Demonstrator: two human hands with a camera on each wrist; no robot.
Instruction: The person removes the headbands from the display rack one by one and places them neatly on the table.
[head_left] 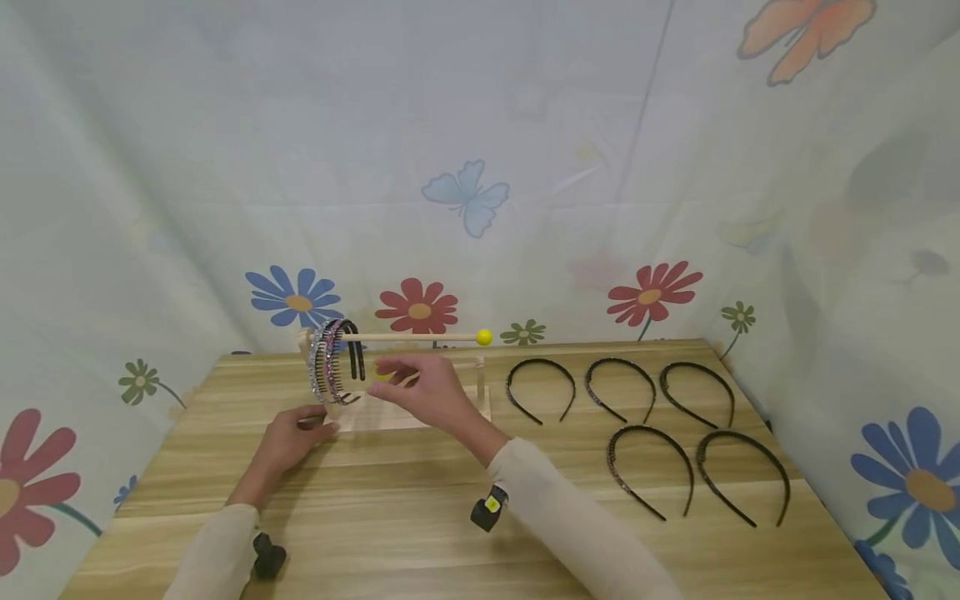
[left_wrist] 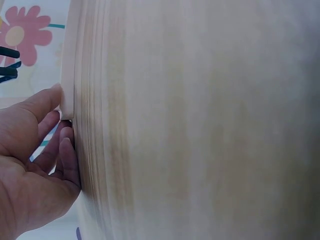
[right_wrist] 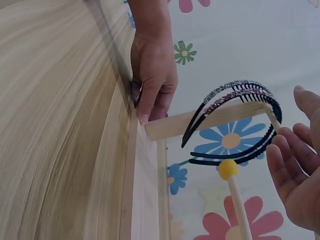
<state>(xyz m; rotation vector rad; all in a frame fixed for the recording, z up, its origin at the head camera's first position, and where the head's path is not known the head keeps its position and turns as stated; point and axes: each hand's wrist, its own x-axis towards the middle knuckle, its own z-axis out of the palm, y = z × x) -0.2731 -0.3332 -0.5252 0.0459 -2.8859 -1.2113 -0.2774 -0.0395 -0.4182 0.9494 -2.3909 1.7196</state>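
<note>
A wooden rack [head_left: 405,414] with a yellow-tipped rod [head_left: 427,337] stands at the table's left. Two glittery headbands, a silver one [head_left: 314,367] and a pink one [head_left: 329,354], hang side by side near the rod's left end. My left hand [head_left: 296,437] pinches the near left corner of the rack's base; in the left wrist view the thumb lies along the base edge [left_wrist: 68,55]. Just right of the headbands, my right hand [head_left: 427,390] hovers with loosely bent fingers and holds nothing. It partly hides another yellow ball [head_left: 383,372].
Several dark headbands lie on the table to the right, among them one in the back row [head_left: 542,362] and one in front [head_left: 651,430]. The wooden table [head_left: 405,517] meets a flowered backdrop [head_left: 525,267] at its far edge.
</note>
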